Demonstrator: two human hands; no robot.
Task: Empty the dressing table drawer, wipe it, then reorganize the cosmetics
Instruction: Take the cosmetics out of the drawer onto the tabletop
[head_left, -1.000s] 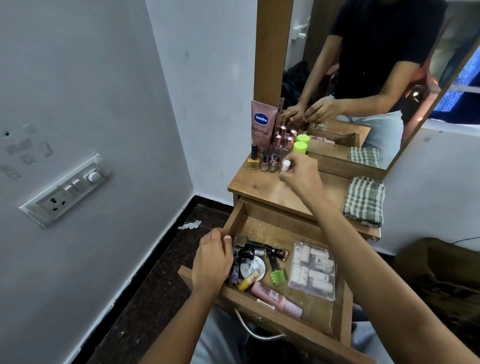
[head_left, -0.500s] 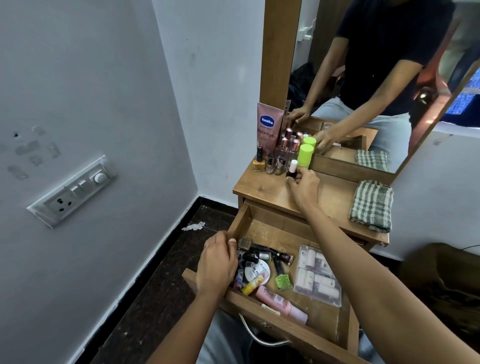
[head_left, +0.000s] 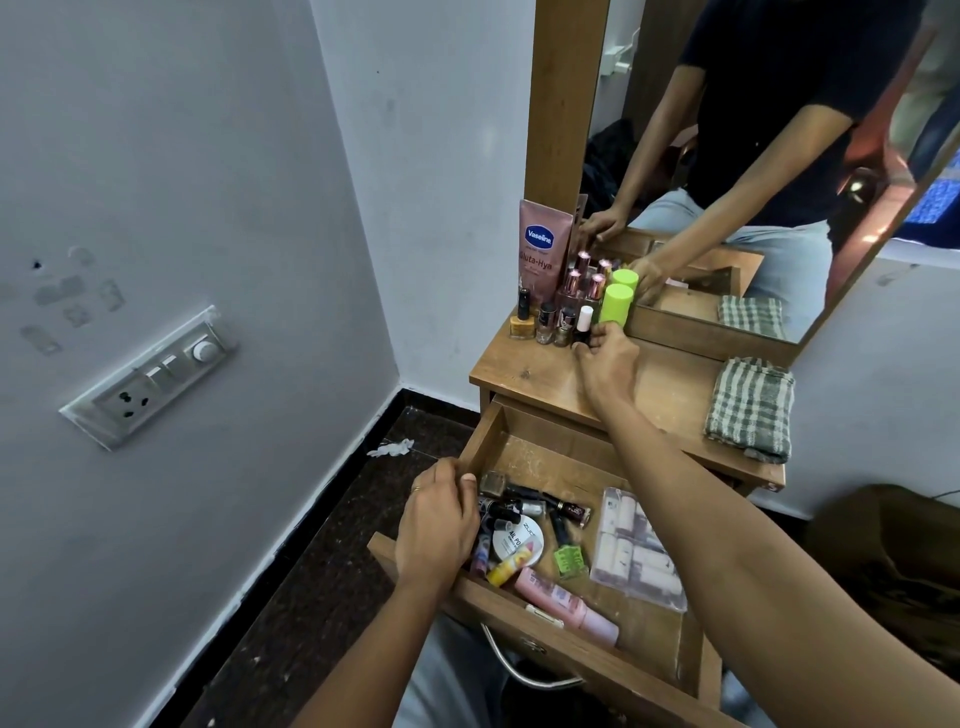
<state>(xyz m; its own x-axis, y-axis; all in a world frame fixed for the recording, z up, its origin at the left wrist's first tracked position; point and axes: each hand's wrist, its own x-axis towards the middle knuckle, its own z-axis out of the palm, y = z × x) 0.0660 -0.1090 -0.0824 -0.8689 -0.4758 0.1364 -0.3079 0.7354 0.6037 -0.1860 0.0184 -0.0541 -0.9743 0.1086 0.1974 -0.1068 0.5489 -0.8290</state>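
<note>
On the tabletop (head_left: 670, 387): my right hand (head_left: 608, 364) pinches a white-capped bottle (head_left: 583, 323) beside the row (head_left: 548, 322) | left hand (head_left: 439, 525) curled in the drawer (head_left: 540, 457) below, hold unclear | emptying roughly half done; wiping, reorganizing left; cloth (head_left: 750, 408) right of grip

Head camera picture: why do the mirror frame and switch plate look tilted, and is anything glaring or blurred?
In the head view the wide-angle lens bends straight lines, so the mirror frame leans and the switch plate slants. Head view light is soft and even, with small glints on the rose-gold caps. Head view focus: labels in the drawer read sharply; the corners look softer.
</note>
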